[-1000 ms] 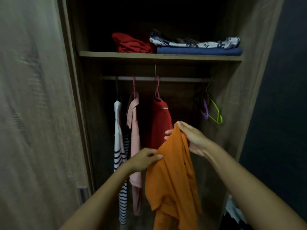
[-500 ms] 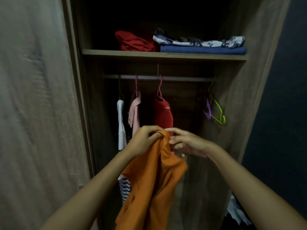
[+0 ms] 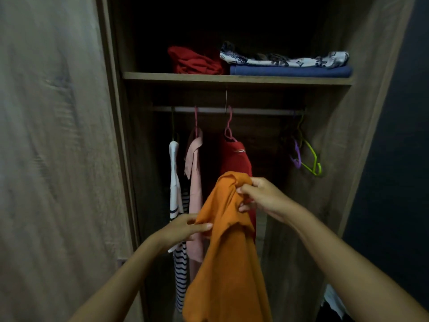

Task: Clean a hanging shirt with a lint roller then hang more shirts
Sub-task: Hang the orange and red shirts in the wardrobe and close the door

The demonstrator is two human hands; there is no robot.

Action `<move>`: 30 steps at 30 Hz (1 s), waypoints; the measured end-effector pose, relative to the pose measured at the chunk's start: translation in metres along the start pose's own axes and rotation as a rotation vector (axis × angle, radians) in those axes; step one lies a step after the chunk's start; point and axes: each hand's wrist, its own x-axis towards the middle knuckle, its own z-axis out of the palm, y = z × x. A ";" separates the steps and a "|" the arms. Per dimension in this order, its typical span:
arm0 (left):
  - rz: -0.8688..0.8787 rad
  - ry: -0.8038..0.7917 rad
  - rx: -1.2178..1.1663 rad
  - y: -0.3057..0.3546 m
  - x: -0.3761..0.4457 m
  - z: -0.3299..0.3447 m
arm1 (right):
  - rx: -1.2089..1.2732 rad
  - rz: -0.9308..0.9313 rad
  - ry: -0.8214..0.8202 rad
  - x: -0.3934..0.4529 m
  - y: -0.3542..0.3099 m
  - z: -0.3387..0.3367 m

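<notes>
Orange shirt [image 3: 229, 263] pinched by left hand [image 3: 185, 228] and right hand [image 3: 262, 196].

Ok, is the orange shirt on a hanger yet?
Not yet. The orange shirt hangs bunched from both hands, left hand and right hand; no hanger shows in it.

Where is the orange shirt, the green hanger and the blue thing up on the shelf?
orange shirt [image 3: 228, 263]: head view, on the middle of its hanging cloth.
green hanger [image 3: 312, 156]: head view, on its sloping arm, right end of the rail.
blue cloth [image 3: 290, 71]: head view, on its folded front edge.
</notes>
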 end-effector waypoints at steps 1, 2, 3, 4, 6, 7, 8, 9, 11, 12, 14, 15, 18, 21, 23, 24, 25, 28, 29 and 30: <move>0.022 0.048 -0.058 -0.001 0.001 0.000 | -0.015 -0.008 0.006 -0.001 -0.001 -0.003; 0.049 0.101 -0.137 0.003 0.002 -0.001 | -0.105 -0.032 0.025 -0.003 -0.001 -0.008; 0.085 0.153 -0.203 0.011 0.001 -0.003 | -0.238 -0.056 0.051 -0.003 -0.002 -0.014; 0.131 0.192 -0.228 0.022 0.001 -0.006 | -0.359 -0.086 0.054 -0.004 -0.005 -0.019; 0.235 0.214 -0.105 0.049 -0.002 -0.009 | -0.414 -0.084 -0.011 -0.006 -0.007 -0.026; 0.299 0.198 -0.008 0.062 -0.003 -0.006 | -0.359 -0.050 -0.073 -0.006 -0.009 -0.026; 0.368 0.176 0.086 0.074 -0.004 -0.002 | -0.309 -0.015 -0.147 -0.006 -0.010 -0.023; 0.434 0.163 0.170 0.084 -0.004 0.003 | -0.288 0.007 -0.199 -0.007 -0.009 -0.018; 0.544 0.206 0.298 0.094 -0.003 0.012 | -0.357 -0.034 -0.190 -0.008 -0.005 -0.008; 0.583 0.261 0.339 0.096 -0.002 0.014 | -0.407 -0.097 -0.143 -0.008 -0.004 -0.005; 0.607 0.362 0.372 0.092 0.000 0.012 | -0.440 -0.193 -0.040 -0.008 -0.002 -0.005; 0.602 0.388 0.398 0.087 -0.001 0.009 | -0.455 -0.222 0.012 -0.009 -0.003 -0.007; 0.482 0.334 0.551 0.061 -0.001 -0.005 | -0.473 -0.295 0.165 -0.009 -0.005 -0.017; 0.247 0.310 0.603 0.033 -0.005 -0.027 | -0.263 -0.275 0.283 -0.011 -0.009 -0.028; 0.157 0.381 0.510 0.025 -0.009 -0.041 | -0.212 -0.240 0.300 -0.014 -0.007 -0.033; 0.157 0.421 0.452 0.027 -0.010 -0.045 | -0.236 -0.218 0.262 -0.017 -0.004 -0.032; 0.177 0.451 0.404 0.031 -0.010 -0.047 | -0.266 -0.196 0.188 -0.020 -0.002 -0.029; 0.247 0.465 0.380 0.056 -0.009 -0.044 | -0.388 -0.142 -0.005 -0.028 -0.001 -0.008; 0.263 0.460 0.403 0.065 -0.008 -0.042 | -0.420 -0.125 -0.028 -0.028 -0.003 -0.001; 0.274 0.453 0.423 0.073 -0.007 -0.040 | -0.453 -0.116 -0.039 -0.029 -0.005 0.007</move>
